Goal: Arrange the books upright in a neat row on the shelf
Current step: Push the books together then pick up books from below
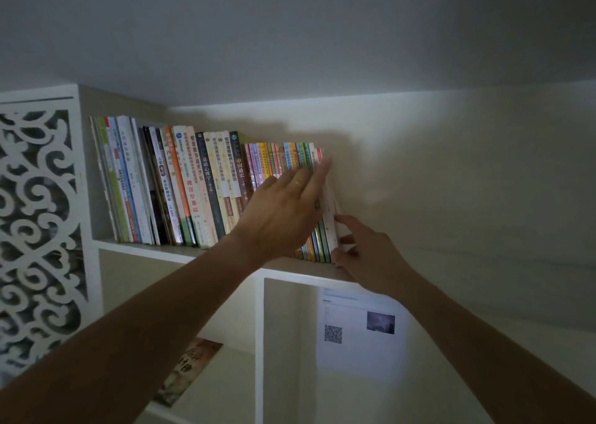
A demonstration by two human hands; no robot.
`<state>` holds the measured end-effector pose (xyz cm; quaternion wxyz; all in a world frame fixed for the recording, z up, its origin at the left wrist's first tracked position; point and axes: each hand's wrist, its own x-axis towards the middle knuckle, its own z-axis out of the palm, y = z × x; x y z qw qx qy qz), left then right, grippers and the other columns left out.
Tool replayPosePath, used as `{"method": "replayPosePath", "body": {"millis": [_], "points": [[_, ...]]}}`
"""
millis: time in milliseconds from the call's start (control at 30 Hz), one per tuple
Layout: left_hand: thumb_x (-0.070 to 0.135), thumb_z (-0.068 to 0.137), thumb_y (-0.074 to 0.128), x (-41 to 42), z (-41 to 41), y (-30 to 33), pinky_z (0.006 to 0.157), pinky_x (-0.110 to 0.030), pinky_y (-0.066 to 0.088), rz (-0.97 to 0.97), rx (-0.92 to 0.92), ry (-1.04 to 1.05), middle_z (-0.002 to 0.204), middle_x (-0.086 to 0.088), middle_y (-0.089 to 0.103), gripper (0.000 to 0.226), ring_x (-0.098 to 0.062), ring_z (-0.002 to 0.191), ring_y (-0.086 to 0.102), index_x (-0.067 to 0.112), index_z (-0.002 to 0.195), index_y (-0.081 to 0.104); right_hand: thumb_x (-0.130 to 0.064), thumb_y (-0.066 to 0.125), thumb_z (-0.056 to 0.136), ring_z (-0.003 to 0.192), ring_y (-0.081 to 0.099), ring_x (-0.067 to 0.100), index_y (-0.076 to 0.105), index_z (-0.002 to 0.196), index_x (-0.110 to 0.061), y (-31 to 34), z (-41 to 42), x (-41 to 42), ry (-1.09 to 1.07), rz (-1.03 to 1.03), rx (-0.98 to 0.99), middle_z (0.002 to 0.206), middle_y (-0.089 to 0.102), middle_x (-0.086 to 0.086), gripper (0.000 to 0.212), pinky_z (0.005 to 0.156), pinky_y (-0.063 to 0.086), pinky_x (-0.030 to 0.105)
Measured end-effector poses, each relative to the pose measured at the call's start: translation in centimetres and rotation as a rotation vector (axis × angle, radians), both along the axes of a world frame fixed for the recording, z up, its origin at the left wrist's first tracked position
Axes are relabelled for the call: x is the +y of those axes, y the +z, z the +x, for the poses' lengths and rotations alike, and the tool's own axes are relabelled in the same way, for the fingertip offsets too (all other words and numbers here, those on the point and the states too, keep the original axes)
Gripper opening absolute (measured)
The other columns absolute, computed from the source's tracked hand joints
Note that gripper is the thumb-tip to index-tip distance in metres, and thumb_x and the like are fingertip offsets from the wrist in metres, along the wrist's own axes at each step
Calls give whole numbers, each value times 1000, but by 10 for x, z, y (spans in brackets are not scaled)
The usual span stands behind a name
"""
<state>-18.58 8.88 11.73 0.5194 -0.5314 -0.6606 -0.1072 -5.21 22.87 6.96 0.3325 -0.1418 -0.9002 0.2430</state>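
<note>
A long row of books [180, 185] stands upright on the top shelf [151, 250], taller volumes at the left and several thin colourful ones [283, 157] at the right. My left hand [287, 207] lies flat with straight fingers against the spines of the thin books. My right hand [361, 252] holds the lower edge of the last white book [329, 210] at the row's right end, fingers curled round it near the shelf board.
A white carved lattice panel [38, 230] stands at the left. Below the shelf is a compartment with a paper sheet bearing a QR code [358, 330]. A book lies flat on a lower shelf [190, 368]. The wall runs to the right.
</note>
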Motion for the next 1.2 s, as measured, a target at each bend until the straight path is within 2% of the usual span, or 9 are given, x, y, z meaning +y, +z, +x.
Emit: {"method": "replayPosePath", "body": {"millis": [100, 267, 467, 633, 733, 867, 1000, 1133, 1200], "points": [[48, 101, 52, -2, -16, -17, 110, -51, 42, -82, 105, 64, 159, -18, 37, 68, -36, 144, 39, 18, 158, 33, -21, 65, 96, 91, 69, 16, 40, 151, -35, 3, -7, 4, -23, 8, -20, 119, 69, 0, 63, 70, 53, 18], [51, 107, 35, -1, -33, -35, 123, -55, 26, -129, 45, 53, 172, -11, 3, 66, -37, 157, 11, 24, 164, 16, -21, 74, 92, 81, 63, -2, 45, 149, -31, 4, -6, 10, -4, -12, -27, 121, 69, -1, 65, 61, 44, -1], [50, 109, 28, -4, -43, -44, 125, -58, 17, -151, 33, 30, 172, -7, -12, 65, -35, 158, -11, 26, 165, 4, -21, 72, 92, 84, 64, 2, 50, 146, -27, 1, -4, 0, -72, 53, -11, 118, 69, -2, 58, 70, 46, 3], [49, 111, 24, -22, -53, -61, 124, -57, 18, -229, 70, -34, 172, -10, -3, 60, -33, 159, -5, 26, 165, 12, -35, 57, 98, 109, 61, 30, 43, 147, -16, -34, -19, -49, -341, 383, 126, 131, 57, 9, 55, 87, 56, 44], [46, 112, 22, -46, -61, -83, 125, -52, 18, -243, 32, -72, 172, -10, 7, 54, -30, 159, 3, 27, 163, 24, -24, 55, 97, 125, 52, 37, 49, 142, -11, -64, -37, -75, -397, 573, 291, 143, 50, 19, 48, 101, 50, 50], [40, 109, 41, -101, -84, -128, 123, -51, 26, -172, -43, -143, 168, -15, 23, 54, -30, 157, 18, 17, 158, 37, -18, 57, 100, 145, 40, 38, 59, 138, -6, -107, -62, -116, -201, 684, 433, 151, 48, 20, 39, 117, 37, 48], [28, 106, 49, -167, -132, -188, 118, -48, 34, -154, -96, -89, 161, -19, 37, 49, -36, 147, 39, 11, 152, 48, -16, 54, 103, 142, 45, 31, 63, 129, -6, -165, -101, -161, -13, 664, 263, 146, 54, 15, 30, 114, 42, 44], [23, 105, 50, -212, -184, -258, 100, -46, 48, -150, -361, 34, 139, -17, 57, 36, -36, 120, 58, 9, 136, 58, -22, 58, 100, 124, 55, 24, 58, 132, -11, -225, -153, -195, 54, 363, -7, 134, 59, 7, 34, 98, 54, 43], [21, 103, 48, -225, -206, -292, 88, -46, 55, -158, -489, 84, 130, -18, 62, 32, -38, 109, 63, 9, 130, 58, -29, 59, 100, 133, 48, 23, 48, 142, -16, -254, -182, -203, 90, 253, -203, 145, 52, 4, 46, 107, 49, 42]]}}
